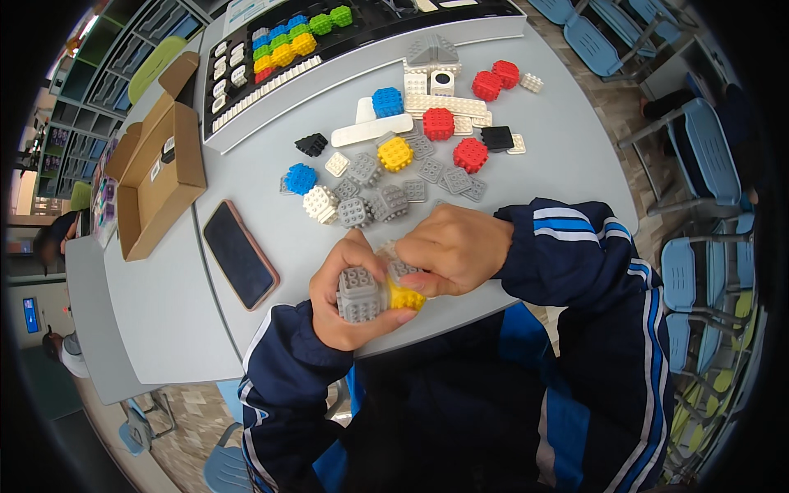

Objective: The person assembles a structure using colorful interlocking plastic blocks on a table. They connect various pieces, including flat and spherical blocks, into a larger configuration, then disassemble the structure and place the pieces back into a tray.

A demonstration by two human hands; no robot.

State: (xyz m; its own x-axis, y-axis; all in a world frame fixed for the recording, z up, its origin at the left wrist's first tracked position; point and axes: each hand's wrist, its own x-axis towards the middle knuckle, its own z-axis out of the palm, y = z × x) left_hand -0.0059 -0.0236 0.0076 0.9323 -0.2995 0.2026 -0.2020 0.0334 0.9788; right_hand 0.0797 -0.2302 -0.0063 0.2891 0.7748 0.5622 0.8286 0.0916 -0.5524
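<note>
Close to the table's front edge, my left hand (329, 319) is wrapped round a grey studded building block (357, 300) and a yellow studded block (405, 297) beside it. My right hand (460, 242) comes in from the right, its fingers closed on a small grey studded piece (400, 269) against the top of the yellow block. The fingers hide how these parts join. Just beyond my hands lie grey blocks (389, 202), a cream block (320, 205), a blue block (301, 178) and several flat grey plates (458, 180).
Red blocks (470, 154), another yellow block (395, 154) and white beams (371, 130) lie farther back. A sorting tray (337, 76) of blocks spans the far side. On the left are a phone (241, 255) and an opened cardboard box (161, 185). Blue chairs (703, 156) stand at right.
</note>
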